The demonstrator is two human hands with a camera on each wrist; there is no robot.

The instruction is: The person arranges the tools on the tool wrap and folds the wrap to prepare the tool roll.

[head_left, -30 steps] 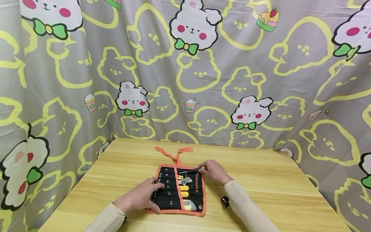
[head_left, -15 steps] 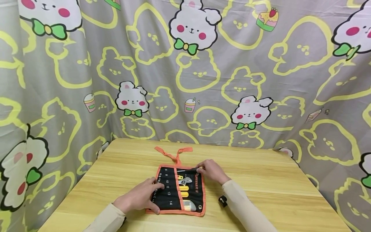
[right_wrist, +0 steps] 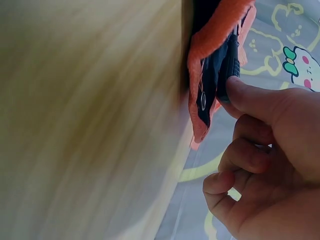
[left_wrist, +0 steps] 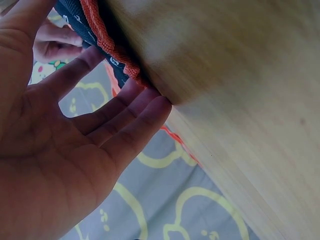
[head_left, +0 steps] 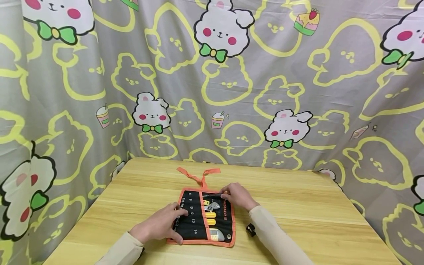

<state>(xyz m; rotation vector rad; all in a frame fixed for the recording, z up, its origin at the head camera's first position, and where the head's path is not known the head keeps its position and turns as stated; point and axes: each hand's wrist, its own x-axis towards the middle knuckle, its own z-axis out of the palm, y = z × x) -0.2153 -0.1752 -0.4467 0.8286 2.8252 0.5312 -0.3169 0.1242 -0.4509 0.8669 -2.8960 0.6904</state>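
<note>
A black tool roll (head_left: 193,224) with orange trim lies open on the wooden table (head_left: 298,213). My left hand (head_left: 163,222) rests on its left part, by the white size numbers, with fingers laid flat. In the left wrist view those straight fingers (left_wrist: 125,120) touch the roll's orange edge (left_wrist: 107,47). My right hand (head_left: 236,195) is at the roll's top right corner and pinches a thin dark tool (head_left: 213,194). In the right wrist view the thumb (right_wrist: 250,97) presses on the tool's black handle (right_wrist: 229,65), and the other fingers are curled.
A silver wrench (head_left: 212,207), yellow-handled tools (head_left: 210,218) and a grey tool (head_left: 215,235) sit in the roll's pockets. Orange tie straps (head_left: 198,175) trail behind the roll. A cartoon-print curtain (head_left: 232,81) hangs close behind and beside the table.
My right hand has slid a little to the left along the roll's top edge with the dark tool. The left hand and the roll have stayed put.
</note>
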